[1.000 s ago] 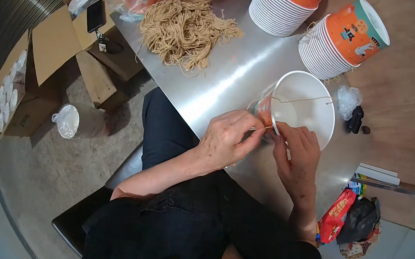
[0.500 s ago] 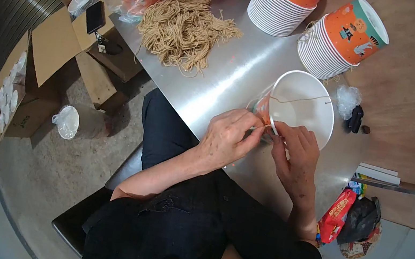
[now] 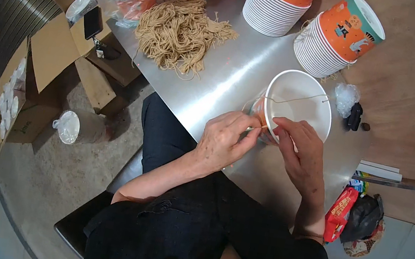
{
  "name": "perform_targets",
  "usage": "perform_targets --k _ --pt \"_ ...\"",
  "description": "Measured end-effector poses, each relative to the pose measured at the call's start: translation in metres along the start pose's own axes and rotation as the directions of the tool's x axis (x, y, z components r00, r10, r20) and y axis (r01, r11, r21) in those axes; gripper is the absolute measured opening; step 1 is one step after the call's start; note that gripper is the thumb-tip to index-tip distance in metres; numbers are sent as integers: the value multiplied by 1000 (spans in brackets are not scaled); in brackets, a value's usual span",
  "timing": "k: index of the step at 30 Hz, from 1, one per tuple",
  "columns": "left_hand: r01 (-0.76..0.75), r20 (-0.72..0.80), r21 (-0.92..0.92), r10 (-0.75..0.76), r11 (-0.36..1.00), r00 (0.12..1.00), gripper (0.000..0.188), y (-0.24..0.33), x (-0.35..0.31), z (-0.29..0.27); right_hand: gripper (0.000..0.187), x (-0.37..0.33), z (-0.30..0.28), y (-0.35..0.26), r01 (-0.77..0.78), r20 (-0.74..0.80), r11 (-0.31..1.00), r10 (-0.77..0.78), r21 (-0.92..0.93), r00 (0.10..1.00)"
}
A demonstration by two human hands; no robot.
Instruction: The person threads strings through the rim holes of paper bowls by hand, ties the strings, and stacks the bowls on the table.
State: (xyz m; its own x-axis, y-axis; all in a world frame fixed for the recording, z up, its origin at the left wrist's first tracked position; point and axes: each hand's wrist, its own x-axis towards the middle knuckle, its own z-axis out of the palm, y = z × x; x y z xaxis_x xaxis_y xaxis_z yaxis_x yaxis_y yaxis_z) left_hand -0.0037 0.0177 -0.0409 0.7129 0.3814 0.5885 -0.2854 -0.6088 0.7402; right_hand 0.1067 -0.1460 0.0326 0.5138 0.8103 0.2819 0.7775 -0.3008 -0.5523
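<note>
A large paper bucket stands on the metal table with its mouth toward me, white inside and orange outside. Thin tan cord stretches across its mouth from a spot at the right rim to the left side, where it hangs outside. At the bucket's near left rim, my left hand is closed in a pinch on a short end of cord. My right hand is at the near rim, thumb and forefinger curled close together, their tips by the bucket's edge. Whatever lies between those tips is too small to make out.
A heap of tan cords lies at the far left of the table. Stacked buckets and a tilted stack stand behind. Plastic wrap and a black object lie right. Left below are open cartons and a phone.
My right hand's fingertips have lifted slightly from the pinch at the rim, and its thumb has shifted. My left hand stays in its pinch. The whole view has shifted a little.
</note>
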Motion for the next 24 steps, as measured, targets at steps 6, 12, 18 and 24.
perform_targets --k 6,12,18,24 --pt "-16 -26 -5 16 1000 1000 11 0 0 0 22 -1 4 2 10 -8 1000 -10 24 1000" --pt "-50 -35 21 51 999 998 12 -5 0 6 19 0 4 2 7 -21 998 -5 59 1000" --pt "-67 -21 50 68 996 997 13 -8 -3 7 17 6 -1 9 28 50 1000 -28 11 998" --pt "-96 -33 54 98 994 995 13 -5 1 9 19 18 -11 17 -98 179 983 69 157 981"
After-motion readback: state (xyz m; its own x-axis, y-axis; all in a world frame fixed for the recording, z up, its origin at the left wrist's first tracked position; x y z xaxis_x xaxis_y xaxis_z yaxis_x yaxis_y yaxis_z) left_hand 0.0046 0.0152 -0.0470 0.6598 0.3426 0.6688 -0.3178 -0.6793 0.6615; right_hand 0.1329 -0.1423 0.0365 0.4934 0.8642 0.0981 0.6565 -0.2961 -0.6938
